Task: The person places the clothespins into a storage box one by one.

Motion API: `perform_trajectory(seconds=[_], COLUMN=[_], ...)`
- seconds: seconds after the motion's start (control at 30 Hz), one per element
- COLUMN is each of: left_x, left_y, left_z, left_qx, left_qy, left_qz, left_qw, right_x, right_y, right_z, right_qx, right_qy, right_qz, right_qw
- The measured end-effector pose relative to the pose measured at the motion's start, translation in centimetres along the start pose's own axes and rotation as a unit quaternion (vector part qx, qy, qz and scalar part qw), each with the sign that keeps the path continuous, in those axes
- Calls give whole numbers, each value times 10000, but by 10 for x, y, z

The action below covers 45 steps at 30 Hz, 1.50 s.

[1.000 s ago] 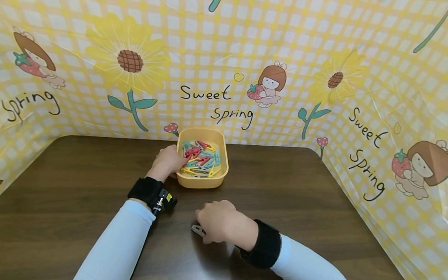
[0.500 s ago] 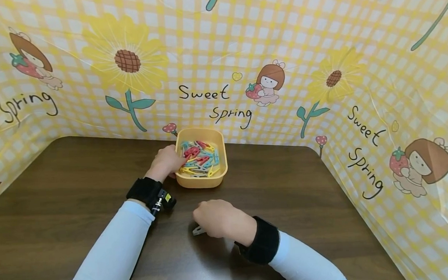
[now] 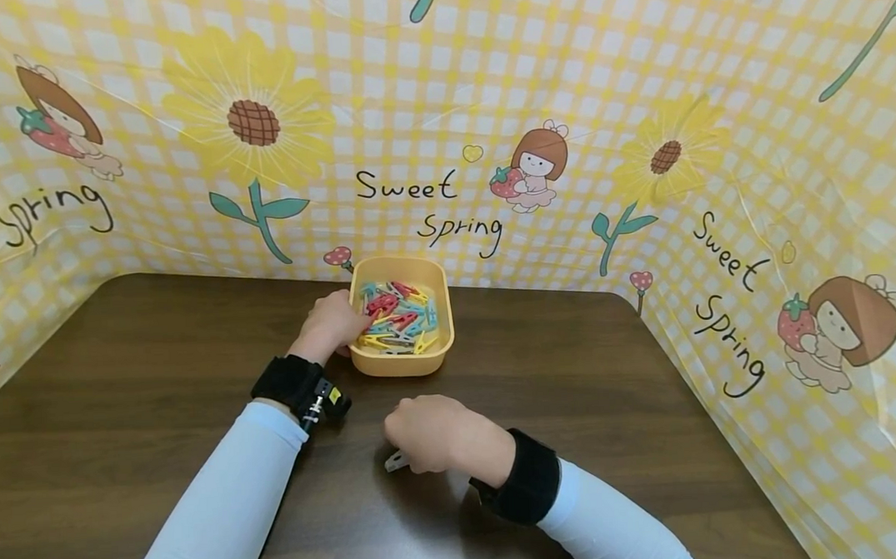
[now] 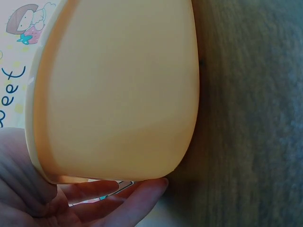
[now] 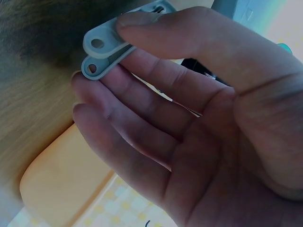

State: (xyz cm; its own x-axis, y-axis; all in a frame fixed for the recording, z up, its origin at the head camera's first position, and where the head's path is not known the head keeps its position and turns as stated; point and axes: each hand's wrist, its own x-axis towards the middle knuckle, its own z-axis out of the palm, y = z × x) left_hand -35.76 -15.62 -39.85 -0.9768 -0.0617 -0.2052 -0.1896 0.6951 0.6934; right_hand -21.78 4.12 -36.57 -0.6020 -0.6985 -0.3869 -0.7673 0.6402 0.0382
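My left hand (image 3: 331,325) grips the left wall of a yellow plastic basket (image 3: 405,365), thumb over the rim and fingers along the outside, as the left wrist view shows. Inside lie several red, yellow, blue and grey clothespins (image 3: 400,319). Nearer the front, my right hand (image 3: 436,437) pinches a grey clothespin (image 5: 106,40) between thumb and index finger, just over the table. Its handle ends with round holes show in the right wrist view; only one tip of this clothespin (image 3: 396,462) shows in the head view.
The dark wooden table (image 3: 160,392) meets a yellow checked cloth (image 3: 410,106) hanging behind and at both sides. The basket stands at the table's back edge, close to the cloth. Black wrist straps (image 3: 518,476) with cameras sit on both wrists.
My right hand has turned slightly and shifted a little, so less of the grey clothespin shows in the head view. My left hand and the basket have stayed in place.
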Motion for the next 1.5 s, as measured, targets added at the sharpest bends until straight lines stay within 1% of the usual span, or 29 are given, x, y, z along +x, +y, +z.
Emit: perform_trajectory(seconds=[0.4, 0.63, 0.73, 0.87, 0.97, 1.07, 1.13, 1.2, 1.23, 1.27, 1.33, 1.4, 1.5], left_x=[-3, -3, -3, -4, -5, -6, -6, -5, -5, -4, -2, 0, 0], left_y=[1, 1, 1, 1, 1, 1, 1, 1, 1, 1, -1, -1, -2], left_z=[0, 0, -1, -1, -1, -3, -3, -2, -2, -2, -2, -2, -1], left_qx=[-8, -32, -22, -15, -24, -6, -14, -23, -40, -60, -63, -29, 9], left_qy=[0, -18, -35, -43, -41, -45, -47, -53, -52, -49, -39, -26, -48], left_qz=[61, -5, -35, -50, -32, 15, 33, 58, 81, 75, 89, 88, 47], left_qw=[10000, 10000, 10000, 10000, 10000, 10000, 10000, 10000, 9999, 9999, 9999, 10000, 10000], right_x=[-2, -2, -2, -6, -10, -18, -22, -22, -19, -13, 4, 26, 58], right_y=[0, 1, 1, 3, 10, 21, 31, 44, 52, 61, 80, 100, 128], right_z=[-2, -1, -2, -8, -18, -34, -49, -67, -77, -87, -105, -120, -135], right_qx=[-29, -122, -22, 293, 693, 950, 1070, 1167, 1261, 1342, 1345, 1237, 998], right_qy=[62, 158, 125, 71, 84, 378, 740, 1118, 1276, 1416, 1694, 1887, 2017], right_qz=[41, -61, -127, -308, -654, -1089, -1209, -1037, -885, -638, -92, 510, 1273], right_qw=[10000, 9998, 9998, 9991, 9954, 9888, 9841, 9814, 9798, 9787, 9763, 9729, 9660])
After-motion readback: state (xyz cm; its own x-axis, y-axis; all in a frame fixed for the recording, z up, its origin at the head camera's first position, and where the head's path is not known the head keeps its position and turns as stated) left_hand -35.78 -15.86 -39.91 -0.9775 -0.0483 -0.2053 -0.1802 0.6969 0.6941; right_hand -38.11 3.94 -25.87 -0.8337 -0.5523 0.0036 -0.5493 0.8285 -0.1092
